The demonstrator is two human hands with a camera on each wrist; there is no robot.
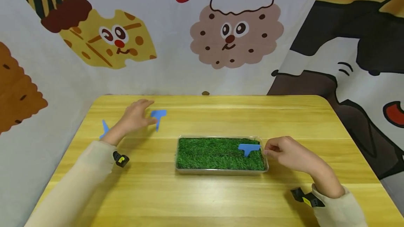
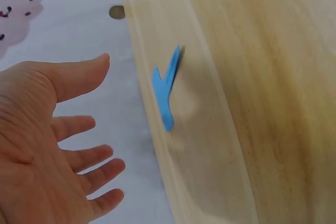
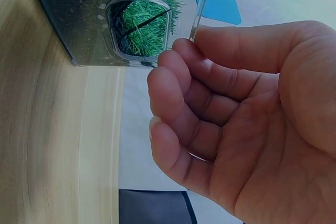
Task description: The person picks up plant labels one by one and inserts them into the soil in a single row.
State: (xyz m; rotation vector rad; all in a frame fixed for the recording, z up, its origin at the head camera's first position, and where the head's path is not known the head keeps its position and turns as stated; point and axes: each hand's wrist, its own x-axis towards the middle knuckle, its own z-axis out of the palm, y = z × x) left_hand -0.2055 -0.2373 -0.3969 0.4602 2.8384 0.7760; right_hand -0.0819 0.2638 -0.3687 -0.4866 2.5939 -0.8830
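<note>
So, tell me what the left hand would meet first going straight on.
The left hand would probably meet the blue tag on the table just ahead; the hand's height is unclear, so it could pass over it.

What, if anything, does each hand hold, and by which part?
The left hand holds nothing. The right hand is at one end of the clear container; whether it grips the rim is unclear.
</note>
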